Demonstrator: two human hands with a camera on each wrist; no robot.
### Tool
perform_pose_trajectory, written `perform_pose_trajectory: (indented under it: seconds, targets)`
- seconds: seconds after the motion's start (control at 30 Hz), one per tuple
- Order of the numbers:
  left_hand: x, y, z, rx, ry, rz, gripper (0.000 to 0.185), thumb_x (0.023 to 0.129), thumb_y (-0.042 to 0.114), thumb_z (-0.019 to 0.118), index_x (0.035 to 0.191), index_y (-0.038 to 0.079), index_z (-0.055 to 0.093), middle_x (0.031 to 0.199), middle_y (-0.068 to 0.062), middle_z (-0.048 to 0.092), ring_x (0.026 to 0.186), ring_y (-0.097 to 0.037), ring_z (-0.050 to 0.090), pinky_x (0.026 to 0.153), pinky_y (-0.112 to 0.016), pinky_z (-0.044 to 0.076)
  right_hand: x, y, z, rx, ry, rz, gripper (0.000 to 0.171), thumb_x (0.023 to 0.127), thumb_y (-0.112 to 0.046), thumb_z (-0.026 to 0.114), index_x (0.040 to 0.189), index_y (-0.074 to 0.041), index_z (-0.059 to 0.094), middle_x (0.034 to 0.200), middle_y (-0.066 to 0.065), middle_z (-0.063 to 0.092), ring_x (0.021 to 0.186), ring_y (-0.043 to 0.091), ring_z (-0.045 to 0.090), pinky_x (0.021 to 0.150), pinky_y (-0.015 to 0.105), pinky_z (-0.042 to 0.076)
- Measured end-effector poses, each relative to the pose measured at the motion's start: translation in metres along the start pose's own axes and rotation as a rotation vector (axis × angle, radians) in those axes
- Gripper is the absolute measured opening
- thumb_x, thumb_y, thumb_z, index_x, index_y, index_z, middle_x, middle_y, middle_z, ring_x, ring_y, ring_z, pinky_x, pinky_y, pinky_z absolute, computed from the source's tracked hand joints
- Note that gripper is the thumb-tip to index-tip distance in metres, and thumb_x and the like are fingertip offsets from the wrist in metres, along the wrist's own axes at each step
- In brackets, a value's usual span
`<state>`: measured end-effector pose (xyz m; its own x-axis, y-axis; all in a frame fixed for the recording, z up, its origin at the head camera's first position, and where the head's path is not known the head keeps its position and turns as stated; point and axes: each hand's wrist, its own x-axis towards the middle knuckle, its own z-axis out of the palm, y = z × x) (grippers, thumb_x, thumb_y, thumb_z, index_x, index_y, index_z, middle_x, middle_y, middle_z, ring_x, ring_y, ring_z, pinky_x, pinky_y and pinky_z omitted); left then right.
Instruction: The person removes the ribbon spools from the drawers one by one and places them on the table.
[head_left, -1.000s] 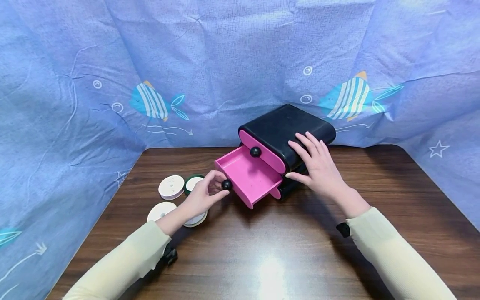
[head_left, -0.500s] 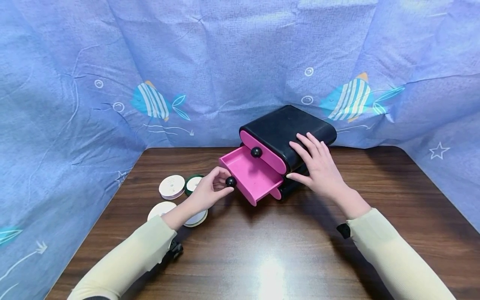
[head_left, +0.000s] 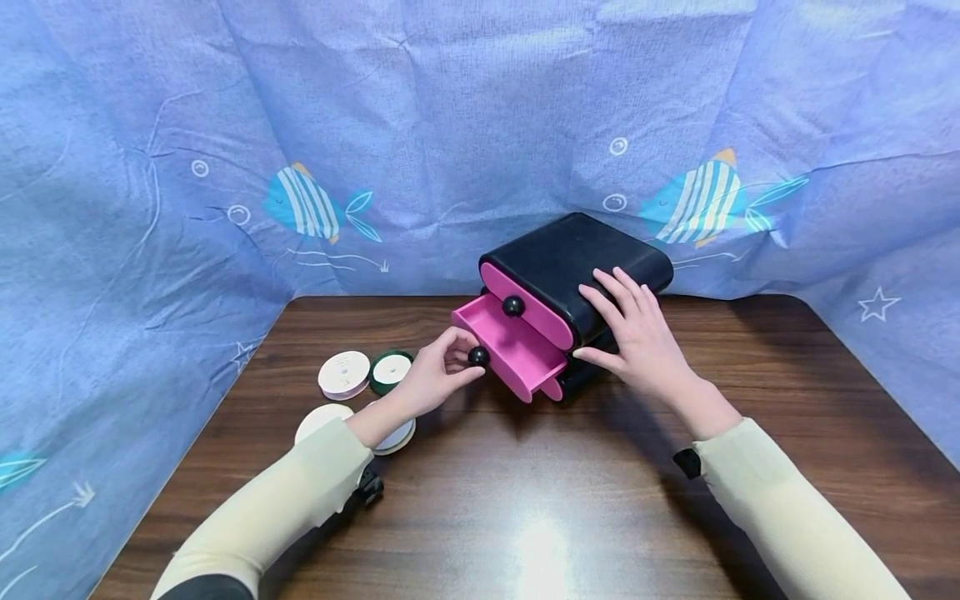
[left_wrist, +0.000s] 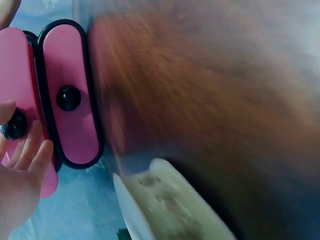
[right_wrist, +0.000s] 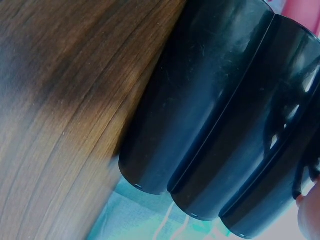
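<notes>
The left hand pinches the black knob of the half-open pink drawer in the black drawer box, which sits far centre on the tabletop. The right hand rests spread on the box's near right side. The box is probably light, slick plastic; it slides unless braced. Take the drawer by its knob.

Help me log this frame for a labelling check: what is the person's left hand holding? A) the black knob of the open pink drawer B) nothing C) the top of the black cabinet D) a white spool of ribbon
A: the left hand pinches the black knob on the front of the open pink drawer, while the right hand rests on the black cabinet.
</notes>
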<state>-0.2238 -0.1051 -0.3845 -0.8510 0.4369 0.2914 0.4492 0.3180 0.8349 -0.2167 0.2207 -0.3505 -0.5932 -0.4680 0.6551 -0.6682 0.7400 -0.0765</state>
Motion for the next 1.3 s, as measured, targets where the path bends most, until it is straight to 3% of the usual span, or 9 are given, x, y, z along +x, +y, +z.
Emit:
perform_pose_trajectory:
  seconds: [0.5,0.77,1.1,1.3]
  targets:
    - [0.033,0.004,0.029,-0.034,0.068,-0.024,0.032,0.085,0.001,0.073,0.112,0.001,0.054,0.107,-0.014,0.064,0.093,-0.024,0.065,0.080,-0.029,0.054,-0.001,0.000,0.001,0.016,0.000,0.000,0.082,0.088,-0.073,0.041,0.146,-0.015,0.039,0.153,0.013,0.029,0.143,0.037,0.018,0.108,0.063,0.016]
    - [0.044,0.005,0.037,-0.054,0.062,-0.023,0.033,0.085,0.000,0.073,0.112,0.000,0.055,0.106,-0.015,0.063,0.090,-0.024,0.065,0.080,-0.031,0.054,0.000,0.000,0.001,0.008,0.008,-0.003,0.082,0.089,-0.073,0.040,0.146,-0.015,0.038,0.153,0.012,0.030,0.142,0.036,0.019,0.107,0.064,0.017]
    - [0.043,0.010,0.036,-0.030,0.045,-0.044,0.035,0.085,0.001,0.073,0.115,0.000,0.054,0.106,-0.014,0.064,0.091,-0.023,0.064,0.080,-0.030,0.054,0.000,0.001,0.001,0.003,0.000,0.000,0.083,0.088,-0.074,0.040,0.146,-0.015,0.039,0.153,0.012,0.029,0.143,0.036,0.018,0.107,0.064,0.017]
    - [0.039,0.002,0.027,0.015,0.010,-0.055,0.032,0.085,0.002,0.073,0.112,0.001,0.055,0.105,-0.014,0.064,0.094,-0.026,0.064,0.082,-0.032,0.054,0.000,0.000,0.000,0.007,-0.008,0.004,0.083,0.088,-0.074,0.040,0.147,-0.015,0.038,0.154,0.012,0.028,0.143,0.036,0.017,0.108,0.063,0.016]
